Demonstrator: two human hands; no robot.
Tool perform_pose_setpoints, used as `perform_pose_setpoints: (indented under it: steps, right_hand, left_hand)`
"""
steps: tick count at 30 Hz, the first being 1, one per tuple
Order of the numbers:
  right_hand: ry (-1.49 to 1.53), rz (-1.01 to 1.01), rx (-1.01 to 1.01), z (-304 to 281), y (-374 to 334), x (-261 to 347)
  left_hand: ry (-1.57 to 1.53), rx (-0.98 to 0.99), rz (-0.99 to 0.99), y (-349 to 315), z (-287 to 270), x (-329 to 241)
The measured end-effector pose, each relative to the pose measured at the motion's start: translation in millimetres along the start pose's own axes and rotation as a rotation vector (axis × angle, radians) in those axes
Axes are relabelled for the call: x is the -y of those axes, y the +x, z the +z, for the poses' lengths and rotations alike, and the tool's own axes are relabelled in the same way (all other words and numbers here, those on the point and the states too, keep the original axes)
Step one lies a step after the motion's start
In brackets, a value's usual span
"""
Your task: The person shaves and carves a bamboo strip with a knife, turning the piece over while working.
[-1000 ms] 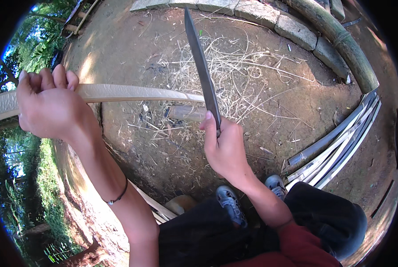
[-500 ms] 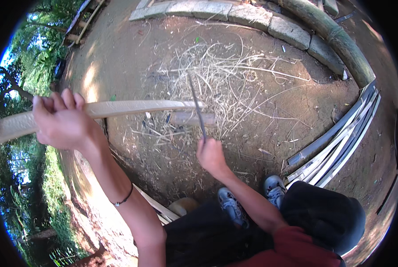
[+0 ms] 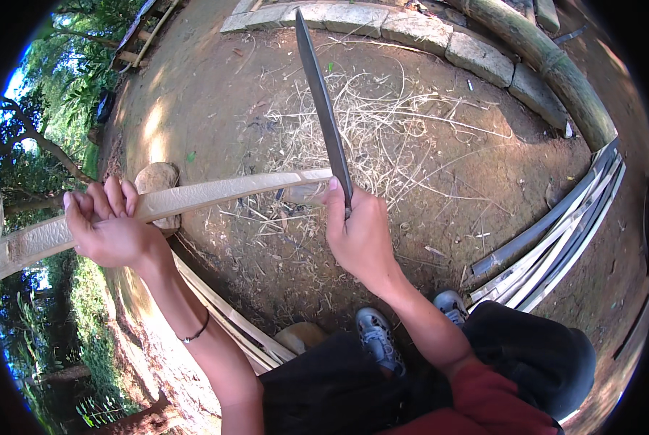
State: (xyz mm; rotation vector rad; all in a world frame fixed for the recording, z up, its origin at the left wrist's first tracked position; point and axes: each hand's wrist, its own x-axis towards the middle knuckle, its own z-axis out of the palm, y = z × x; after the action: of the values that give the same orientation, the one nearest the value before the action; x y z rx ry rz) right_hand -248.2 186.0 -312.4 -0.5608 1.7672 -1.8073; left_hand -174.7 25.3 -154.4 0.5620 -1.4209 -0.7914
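A long pale bamboo strip [image 3: 226,190] runs across the left half of the view, its far end out past the left edge. My left hand [image 3: 118,235] is closed round it, palm turned up. In my right hand [image 3: 366,235] is a long dark-bladed machete [image 3: 318,98], its tip pointing away from me. The strip's narrow right end meets the blade close to my right thumb, which lies against that end. The machete's handle is mostly covered by my fingers. Below the strip, a short bamboo piece [image 3: 304,194] lies partly hidden on the ground.
Tangled thin shavings [image 3: 360,119] cover the earth ahead. A bundle of split strips [image 3: 556,225] lies at right, below a thick bamboo pole [image 3: 549,58]. Stone blocks [image 3: 418,30] edge the far side. A rounded stone [image 3: 157,177] sits at left, with more strips [image 3: 219,308] nearer me.
The machete and my right hand have come up nearer to me, the blade now reaching higher in view. My left hand has dropped slightly, and the strip now slants up toward its right end.
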Motion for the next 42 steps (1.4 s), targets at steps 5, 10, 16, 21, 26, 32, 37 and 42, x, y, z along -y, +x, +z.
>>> perform_pose_setpoints:
  steps: [5,10,16,21,26,32,37,42]
  right_hand:
    - [-0.230,0.082,0.141,48,-21,-124]
    - [-0.117,0.148,0.161,52,-23,-125]
    - [0.407,0.692,0.351,43,-13,-132]
    - [0.466,0.731,0.387,36,-12,-131]
    - [0.572,0.804,0.410,29,-11,-128]
    - [0.566,0.731,0.405,26,-23,-92]
    - [0.372,0.373,0.451,34,-38,-34]
    - [-0.034,0.001,0.296,41,-51,-7]
  left_hand:
    - [-0.044,0.035,-0.014,1,0,1]
    - [-0.058,0.070,-0.037,0,-16,-1]
    - [-0.030,0.072,-0.024,-2,-16,-2]
    - [-0.095,0.081,-0.049,-6,-13,-2]
    - [-0.108,0.069,-0.053,-12,-5,-6]
    - [-0.121,0.078,-0.054,-13,-6,-4]
    - [-0.136,0.074,-0.057,-13,-12,-3]
    - [-0.140,-0.037,-0.066,-17,-13,-6]
